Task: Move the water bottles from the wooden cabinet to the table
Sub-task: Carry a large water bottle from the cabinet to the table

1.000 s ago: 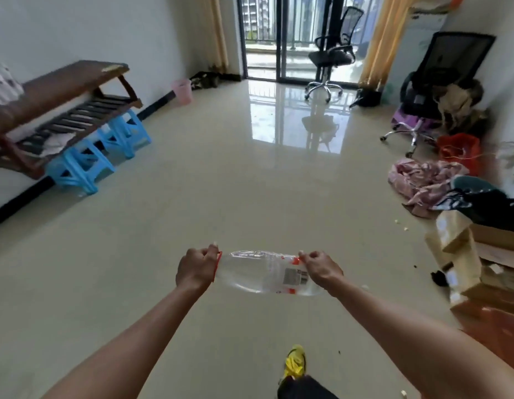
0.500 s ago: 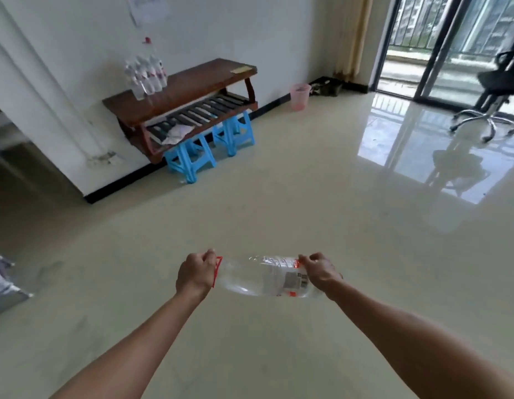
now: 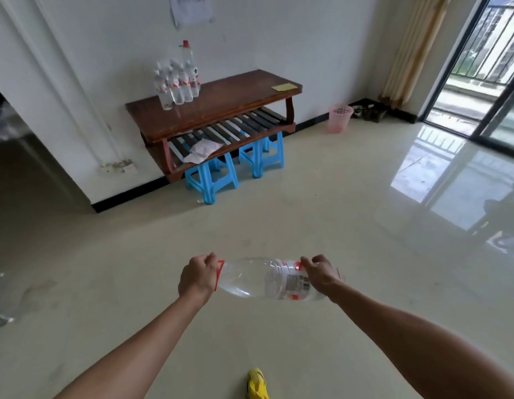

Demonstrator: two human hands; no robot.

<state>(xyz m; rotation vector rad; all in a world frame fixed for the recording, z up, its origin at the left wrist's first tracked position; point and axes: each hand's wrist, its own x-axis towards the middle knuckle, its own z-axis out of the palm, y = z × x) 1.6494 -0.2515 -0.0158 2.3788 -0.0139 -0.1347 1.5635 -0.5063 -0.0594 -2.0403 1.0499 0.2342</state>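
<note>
I carry a large clear water bottle (image 3: 255,279) sideways in front of me, over the floor. My left hand (image 3: 196,276) grips its red-handled cap end, and my right hand (image 3: 319,272) grips its labelled bottom end. Ahead against the white wall stands a dark wooden table (image 3: 221,102) with a slatted lower shelf. On its left end stand several small water bottles (image 3: 175,84) and one taller bottle with a red cap (image 3: 188,57).
Two blue plastic stools (image 3: 212,177) stand under the wooden table. A pink basket (image 3: 340,118) sits on the floor to its right, near curtains and a glass balcony door (image 3: 486,70). My yellow shoe (image 3: 257,384) shows at the bottom. A doorway opens at left.
The view has swung left and nearer, bringing the wooden table with its bottles to the centre. Both hands keep the same hold on the big bottle.
</note>
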